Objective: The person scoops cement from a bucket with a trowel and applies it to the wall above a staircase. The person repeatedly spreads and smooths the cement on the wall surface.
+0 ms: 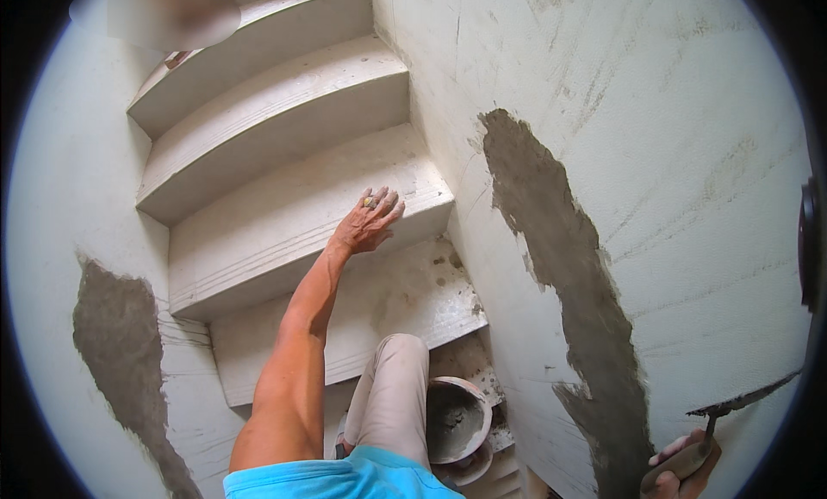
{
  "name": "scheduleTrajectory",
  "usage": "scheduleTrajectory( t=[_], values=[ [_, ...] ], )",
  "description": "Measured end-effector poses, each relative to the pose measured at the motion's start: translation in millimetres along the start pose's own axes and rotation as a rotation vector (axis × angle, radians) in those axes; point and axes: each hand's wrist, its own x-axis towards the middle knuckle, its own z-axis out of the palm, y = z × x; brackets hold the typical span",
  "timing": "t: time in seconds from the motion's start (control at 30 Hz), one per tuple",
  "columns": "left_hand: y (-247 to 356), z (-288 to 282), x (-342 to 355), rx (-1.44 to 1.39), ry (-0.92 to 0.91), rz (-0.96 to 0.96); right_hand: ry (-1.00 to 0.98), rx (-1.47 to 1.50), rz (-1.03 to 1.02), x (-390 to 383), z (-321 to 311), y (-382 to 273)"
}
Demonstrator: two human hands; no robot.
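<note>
My left hand (370, 219) reaches forward over the front edge of a stair step (301, 215), fingers apart and holding nothing; a ring shows on one finger. Whether it rests on the step or hovers just over it, I cannot tell. At the lower right, my right hand (676, 473) is closed round the handle of a trowel (702, 447). The dark blade is seen nearly edge-on, close to the white wall (706, 241). A long patch of wet grey mortar (568, 266) runs down this wall, left of the trowel.
A bucket (487, 400) with grey mortar inside stands beside my bent knee (392, 404). Curved stairs (284, 94) climb ahead between two walls. The left wall carries another grey mortar patch (121, 344). Dark spots mark a lower step (388, 301).
</note>
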Motion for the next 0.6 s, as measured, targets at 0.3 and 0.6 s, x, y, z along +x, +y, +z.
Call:
scheduleTrajectory(
  t=[0.3, 0.6],
  values=[
    [1, 3, 0, -0.025, -0.005, -0.009, -0.120, 0.014, -0.048, 10, -2, 0],
    [-3, 6, 2, -0.018, -0.037, -0.013, -0.173, 0.036, -0.168, 19, -5, 13]
  ],
)
